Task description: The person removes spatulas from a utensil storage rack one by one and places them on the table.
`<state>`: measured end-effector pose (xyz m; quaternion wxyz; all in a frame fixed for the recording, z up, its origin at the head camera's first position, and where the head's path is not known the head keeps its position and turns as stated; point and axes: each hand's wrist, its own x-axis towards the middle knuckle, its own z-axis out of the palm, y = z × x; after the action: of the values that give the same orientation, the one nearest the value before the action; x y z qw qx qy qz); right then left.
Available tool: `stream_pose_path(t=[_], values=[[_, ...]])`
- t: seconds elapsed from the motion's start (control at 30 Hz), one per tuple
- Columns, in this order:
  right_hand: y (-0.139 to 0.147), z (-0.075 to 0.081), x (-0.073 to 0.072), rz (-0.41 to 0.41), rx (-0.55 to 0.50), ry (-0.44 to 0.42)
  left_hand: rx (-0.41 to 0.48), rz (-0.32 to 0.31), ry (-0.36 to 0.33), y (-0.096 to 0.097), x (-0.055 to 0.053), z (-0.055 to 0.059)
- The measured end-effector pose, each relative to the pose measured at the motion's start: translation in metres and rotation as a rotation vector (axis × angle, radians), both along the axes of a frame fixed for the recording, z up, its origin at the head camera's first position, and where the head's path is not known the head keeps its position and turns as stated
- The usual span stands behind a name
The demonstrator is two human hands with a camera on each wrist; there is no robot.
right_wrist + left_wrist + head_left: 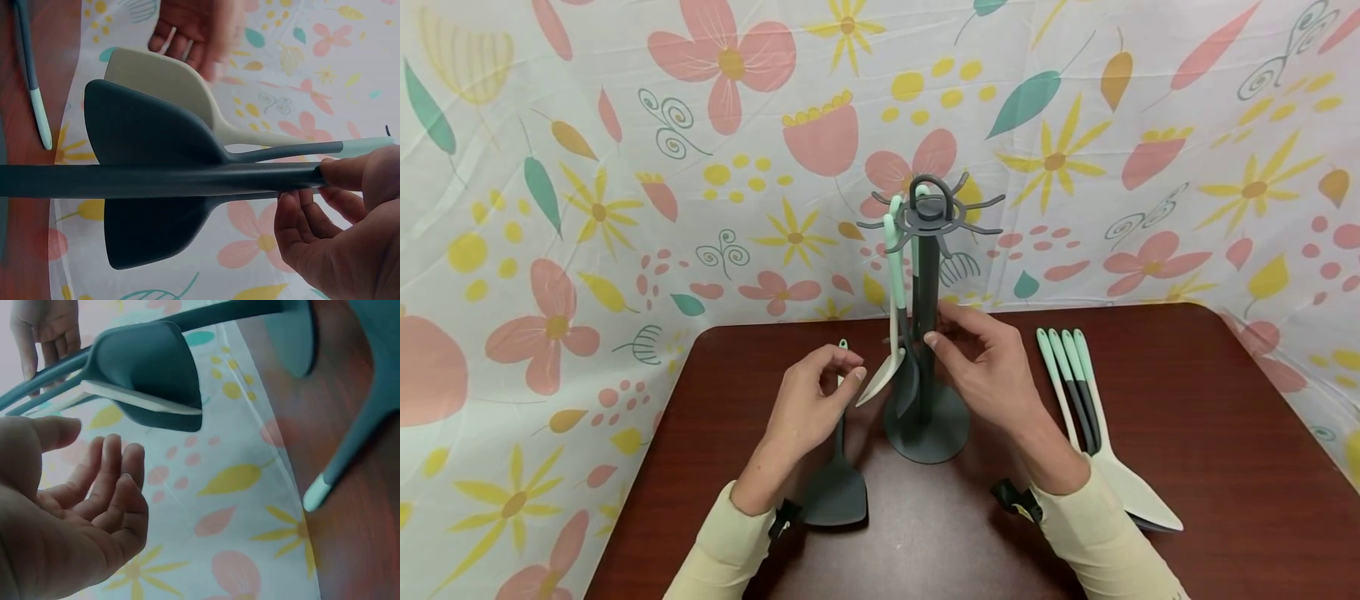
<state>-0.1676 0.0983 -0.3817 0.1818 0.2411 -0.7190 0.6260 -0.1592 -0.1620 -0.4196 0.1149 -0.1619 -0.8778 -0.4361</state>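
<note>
Nearer the loose, empty left hand, the spatula lies below it, handle pointing away, while the right hand pinches the stand.

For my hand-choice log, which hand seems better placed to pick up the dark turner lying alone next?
Probably the left hand: it holds nothing and is nearer the dark turner, while the right hand grips the stand's pole.

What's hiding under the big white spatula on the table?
A dark edge pokes out from under the white spatula. The rest is covered, so I can't see its whole shape.
</note>
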Motion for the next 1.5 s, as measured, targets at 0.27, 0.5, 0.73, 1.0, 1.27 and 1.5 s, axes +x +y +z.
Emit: stream_pose_path(t=[0.27, 0.5, 0.73, 1.0, 1.27, 1.5], values=[[0.0, 0.0, 0.001, -0.015, 0.017, -0.011, 0.126, -0.07, 0.06, 0.015, -0.005, 0.014], [-0.001, -0.001, 0.0, -0.003, 0.003, -0.01, 0.208, -0.12, 0.13, 0.028, -0.011, 0.027], [0.0, -0.001, 0.0, 0.014, -0.015, -0.003, 0.242, -0.151, 0.137, 0.04, -0.013, 0.035], [0.0, -0.001, 0.0, 0.01, -0.001, -0.005, 0.266, -0.161, 0.161, 0.047, -0.015, 0.037], [0.001, 0.0, 0.0, 0.005, 0.009, -0.007, 0.259, -0.164, 0.16, 0.048, -0.016, 0.036], [0.001, -0.001, 0.0, 0.008, 0.006, 0.001, 0.272, -0.164, 0.197, 0.048, -0.014, 0.034]])
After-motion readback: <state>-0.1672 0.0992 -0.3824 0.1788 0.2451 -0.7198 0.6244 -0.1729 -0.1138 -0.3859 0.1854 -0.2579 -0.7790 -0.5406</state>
